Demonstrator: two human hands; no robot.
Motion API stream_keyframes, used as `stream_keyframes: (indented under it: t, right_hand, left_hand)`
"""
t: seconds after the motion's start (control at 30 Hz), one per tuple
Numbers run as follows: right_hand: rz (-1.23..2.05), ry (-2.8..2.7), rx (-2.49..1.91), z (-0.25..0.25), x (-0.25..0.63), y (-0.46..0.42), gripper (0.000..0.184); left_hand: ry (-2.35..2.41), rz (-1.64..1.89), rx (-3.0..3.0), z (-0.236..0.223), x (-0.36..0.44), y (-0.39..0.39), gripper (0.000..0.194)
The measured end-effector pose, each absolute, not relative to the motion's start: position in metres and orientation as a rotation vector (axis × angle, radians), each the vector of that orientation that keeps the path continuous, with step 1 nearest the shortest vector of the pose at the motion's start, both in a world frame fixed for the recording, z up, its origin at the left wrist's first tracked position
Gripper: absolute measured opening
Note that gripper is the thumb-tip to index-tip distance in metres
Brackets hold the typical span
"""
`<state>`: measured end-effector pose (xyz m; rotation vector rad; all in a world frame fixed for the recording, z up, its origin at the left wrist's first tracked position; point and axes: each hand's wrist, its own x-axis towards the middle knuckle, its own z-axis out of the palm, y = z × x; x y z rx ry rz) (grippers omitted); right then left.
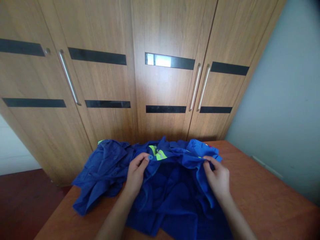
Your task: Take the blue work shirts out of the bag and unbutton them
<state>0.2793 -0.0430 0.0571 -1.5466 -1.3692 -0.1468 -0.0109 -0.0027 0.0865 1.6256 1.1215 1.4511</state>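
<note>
A blue work jacket (172,190) with yellow-green strips lies spread toward me, its dark inner side facing up. My left hand (137,168) pinches the garment's edge next to a small round blue button (150,157). At the other side, my right hand (217,173) grips the same edge between thumb and fingers. Between the two hands the cloth is lifted and stretched. Beside my left forearm lies a crumpled blue garment (105,166); whether it joins the jacket I cannot tell. A brighter blue piece with dark markings (202,147) shows beyond my right hand.
The reddish-brown wooden table (262,200) carries the clothes. A wooden wardrobe (165,86) with black strips and metal handles stands right behind it. A pale wall (280,110) closes the right side. Dark red floor (22,200) shows at the lower left.
</note>
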Motion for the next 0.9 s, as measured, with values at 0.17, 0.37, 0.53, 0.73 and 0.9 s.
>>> stream_keyframes:
  t: [0.17,0.37,0.53,0.73,0.9]
  right_hand:
    - [-0.216,-1.646,-1.725,0.058,0.292,-0.045,0.023]
    - [-0.253,-1.952,-1.493,0.075,0.251,-0.054,0.038]
    - [-0.123,-2.236,-1.283,0.084,0.206,-0.051,0.037]
    - [-0.26,-2.361,-1.689,0.059,0.21,-0.011,0.024]
    - [-0.203,-2.221,-1.61,0.056,0.217,-0.003,0.019]
  left_hand:
    - [1.218,0.953,1.975,0.088,-0.019,-0.003,0.026]
    - [1.591,0.462,2.333,0.069,-0.005,-0.009,0.022]
    - [1.72,0.551,2.507,0.076,0.008,-0.017,0.023]
    - [1.357,0.78,2.764,0.082,0.035,-0.04,0.024]
    - [1.227,0.876,2.718,0.065,0.045,-0.045,0.037]
